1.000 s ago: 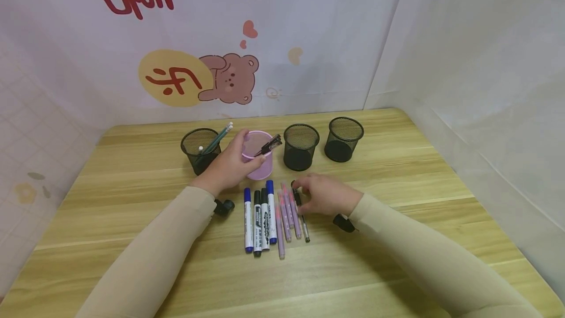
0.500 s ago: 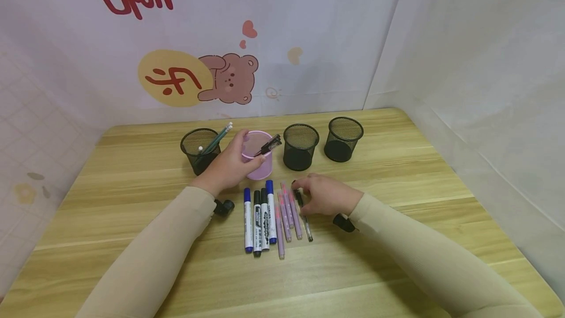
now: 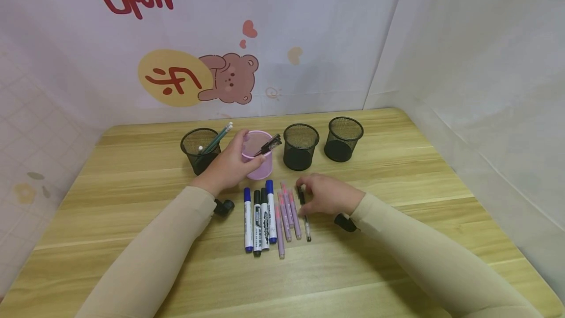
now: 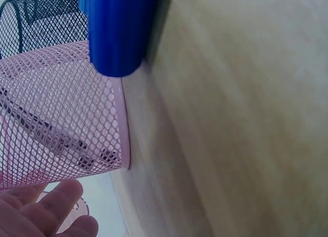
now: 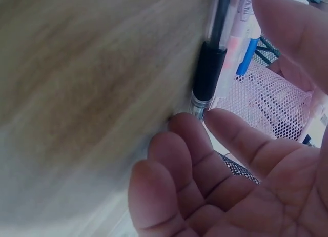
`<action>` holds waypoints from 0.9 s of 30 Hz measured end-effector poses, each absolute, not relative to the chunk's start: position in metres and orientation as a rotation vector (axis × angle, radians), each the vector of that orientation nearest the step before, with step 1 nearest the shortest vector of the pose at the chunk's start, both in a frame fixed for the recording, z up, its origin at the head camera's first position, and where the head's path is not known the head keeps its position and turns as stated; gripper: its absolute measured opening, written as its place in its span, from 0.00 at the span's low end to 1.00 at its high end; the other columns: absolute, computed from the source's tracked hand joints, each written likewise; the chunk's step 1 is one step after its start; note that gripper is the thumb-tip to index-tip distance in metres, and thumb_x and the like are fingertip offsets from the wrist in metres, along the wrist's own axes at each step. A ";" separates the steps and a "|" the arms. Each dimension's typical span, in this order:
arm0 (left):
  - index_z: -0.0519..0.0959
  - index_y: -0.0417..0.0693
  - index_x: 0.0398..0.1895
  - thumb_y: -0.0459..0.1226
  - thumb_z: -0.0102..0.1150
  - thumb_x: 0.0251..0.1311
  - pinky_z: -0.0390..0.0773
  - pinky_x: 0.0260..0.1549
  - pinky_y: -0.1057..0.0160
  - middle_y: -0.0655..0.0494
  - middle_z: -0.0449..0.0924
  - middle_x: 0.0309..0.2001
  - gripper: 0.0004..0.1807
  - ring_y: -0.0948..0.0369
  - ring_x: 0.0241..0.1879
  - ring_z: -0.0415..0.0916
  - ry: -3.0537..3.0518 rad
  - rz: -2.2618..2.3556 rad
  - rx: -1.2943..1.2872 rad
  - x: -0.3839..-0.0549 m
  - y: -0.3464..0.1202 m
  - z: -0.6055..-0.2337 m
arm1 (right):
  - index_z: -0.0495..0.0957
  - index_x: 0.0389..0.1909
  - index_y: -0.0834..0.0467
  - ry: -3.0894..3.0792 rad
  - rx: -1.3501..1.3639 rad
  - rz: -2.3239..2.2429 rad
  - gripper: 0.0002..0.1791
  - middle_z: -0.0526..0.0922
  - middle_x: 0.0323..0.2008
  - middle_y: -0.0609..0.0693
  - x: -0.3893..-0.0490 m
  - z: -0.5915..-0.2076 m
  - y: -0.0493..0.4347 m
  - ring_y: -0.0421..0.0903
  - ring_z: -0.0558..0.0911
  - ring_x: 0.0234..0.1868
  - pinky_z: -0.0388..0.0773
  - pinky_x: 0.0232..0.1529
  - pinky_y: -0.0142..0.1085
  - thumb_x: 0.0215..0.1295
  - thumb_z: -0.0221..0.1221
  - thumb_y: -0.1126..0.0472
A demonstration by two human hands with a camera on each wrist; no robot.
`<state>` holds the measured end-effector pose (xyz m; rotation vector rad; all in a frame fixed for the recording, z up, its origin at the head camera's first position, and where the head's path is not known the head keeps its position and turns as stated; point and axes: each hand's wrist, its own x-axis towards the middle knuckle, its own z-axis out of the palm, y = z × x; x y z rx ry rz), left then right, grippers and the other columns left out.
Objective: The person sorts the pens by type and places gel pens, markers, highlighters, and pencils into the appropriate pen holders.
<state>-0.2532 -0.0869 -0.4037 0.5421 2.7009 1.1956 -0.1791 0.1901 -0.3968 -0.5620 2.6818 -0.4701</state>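
Note:
My left hand (image 3: 230, 162) grips the pink mesh pen cup (image 3: 259, 170), thumb across its front and fingers behind the rim. Several black pens (image 3: 269, 145) lean out over the cup's right side. In the left wrist view, its fingers (image 4: 59, 201) lie against the mesh wall. A clear gel pen (image 3: 306, 227) with a black grip lies on the table under my right hand (image 3: 328, 194). Seen from the right wrist, fingertips (image 5: 190, 126) touch the tip end of that pen, below its black grip section (image 5: 209, 72), while the thumb (image 5: 292, 29) stands apart from it.
Left of the gel pen lie several pale purple highlighters (image 3: 287, 217) and white markers (image 3: 258, 225) with blue or black caps. A black mesh cup (image 3: 198, 153) with green pencils stands at left. Two more black mesh cups, one central (image 3: 300, 153), one right (image 3: 342, 146), stand behind.
The gel pen has shifted slightly right and turned a little beneath my right hand, which has also edged right. My left hand and the pink cup have stayed in place.

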 end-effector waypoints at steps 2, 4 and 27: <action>0.46 0.53 0.85 0.63 0.62 0.67 0.72 0.70 0.38 0.44 0.58 0.81 0.54 0.41 0.70 0.73 2.699 1.195 0.539 -0.253 -0.087 -0.403 | 0.78 0.62 0.56 2.699 -0.568 -0.451 0.36 0.83 0.45 0.52 -0.179 -0.398 0.190 0.46 0.80 0.45 0.80 0.55 0.46 0.54 0.79 0.47; 0.46 0.52 0.85 0.64 0.62 0.67 0.71 0.71 0.38 0.44 0.58 0.82 0.55 0.41 0.71 0.72 2.695 1.197 0.539 -0.253 -0.087 -0.403 | 0.79 0.60 0.55 2.707 -0.569 -0.440 0.34 0.82 0.44 0.51 -0.180 -0.398 0.191 0.46 0.79 0.44 0.80 0.54 0.45 0.54 0.79 0.47; 0.45 0.54 0.85 0.65 0.61 0.66 0.71 0.71 0.37 0.44 0.57 0.82 0.55 0.41 0.71 0.71 2.685 1.206 0.541 -0.253 -0.087 -0.404 | 0.79 0.61 0.60 2.756 -0.465 -0.348 0.36 0.87 0.54 0.55 -0.177 -0.401 0.181 0.50 0.85 0.53 0.80 0.64 0.49 0.58 0.75 0.45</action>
